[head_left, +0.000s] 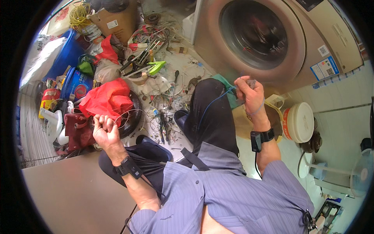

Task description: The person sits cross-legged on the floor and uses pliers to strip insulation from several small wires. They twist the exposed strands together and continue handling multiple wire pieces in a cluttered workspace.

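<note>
My left hand (105,132) is curled in front of a red bag (111,95), its fingertips closed on a thin pale wire (132,110) that loops to the right. My right hand (250,93) is raised before the washing machine, closed on a small greyish piece (251,83), partly hidden by my fingers. A thin blue cord (213,100) runs from it down over my dark trouser leg, and a blue loop circles my wrist. A green bag or cloth (230,102) lies behind and below my right hand.
Cords, tools and small bits litter the floor (175,152) between blue buckets (72,84), a cardboard box (113,21) and my slippered feet. A washing machine (210,43) stands ahead right. A white lidded bucket (302,121) is at right, a beige panel (74,191) at lower left.
</note>
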Demonstrator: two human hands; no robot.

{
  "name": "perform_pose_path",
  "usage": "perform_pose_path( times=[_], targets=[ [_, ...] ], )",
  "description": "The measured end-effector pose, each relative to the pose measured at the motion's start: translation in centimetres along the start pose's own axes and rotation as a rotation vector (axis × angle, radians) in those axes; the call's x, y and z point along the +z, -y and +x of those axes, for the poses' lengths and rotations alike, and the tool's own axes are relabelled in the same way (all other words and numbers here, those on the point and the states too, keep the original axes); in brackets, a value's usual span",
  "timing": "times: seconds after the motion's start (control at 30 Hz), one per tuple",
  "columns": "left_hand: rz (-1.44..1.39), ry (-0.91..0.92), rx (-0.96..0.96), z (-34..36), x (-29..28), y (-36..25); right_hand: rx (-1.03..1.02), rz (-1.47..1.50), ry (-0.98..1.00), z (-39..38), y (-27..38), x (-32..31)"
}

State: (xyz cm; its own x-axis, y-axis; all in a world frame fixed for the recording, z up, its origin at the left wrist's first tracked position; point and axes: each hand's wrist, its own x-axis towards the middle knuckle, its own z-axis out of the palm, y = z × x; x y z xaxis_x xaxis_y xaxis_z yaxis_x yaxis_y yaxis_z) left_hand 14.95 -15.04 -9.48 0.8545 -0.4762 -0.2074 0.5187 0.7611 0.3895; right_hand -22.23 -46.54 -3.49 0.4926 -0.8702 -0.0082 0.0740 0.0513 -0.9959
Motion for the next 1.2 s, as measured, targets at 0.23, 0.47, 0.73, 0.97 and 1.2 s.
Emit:
perform_pose_path(
  times=[0.23,0.47,0.73,0.97,1.2],
  targets=[
    [0.002,0.020,-0.228,-0.1,-0.2,3.3,0.044,0.026,0.025,0.1,-2.4,0.0],
    [0.685,0.129,-0.304,-3.2,1.1,9.1,0.029,0.054,-0.050,1.2,-3.4,-1.5],
    [0.951,0.473,-0.589,-9.2,1.7,18.2,0.019,0.125,-0.024,1.9,-3.8,-1.6],
    [1.324,0.465,-0.330,-12.9,1.3,20.6,0.015,0.153,-0.023,3.0,-3.5,0.1],
    [1.321,0.505,-0.530,-12.5,1.5,19.5,-0.012,0.162,-0.013,4.6,-3.0,1.3]
  ],
)
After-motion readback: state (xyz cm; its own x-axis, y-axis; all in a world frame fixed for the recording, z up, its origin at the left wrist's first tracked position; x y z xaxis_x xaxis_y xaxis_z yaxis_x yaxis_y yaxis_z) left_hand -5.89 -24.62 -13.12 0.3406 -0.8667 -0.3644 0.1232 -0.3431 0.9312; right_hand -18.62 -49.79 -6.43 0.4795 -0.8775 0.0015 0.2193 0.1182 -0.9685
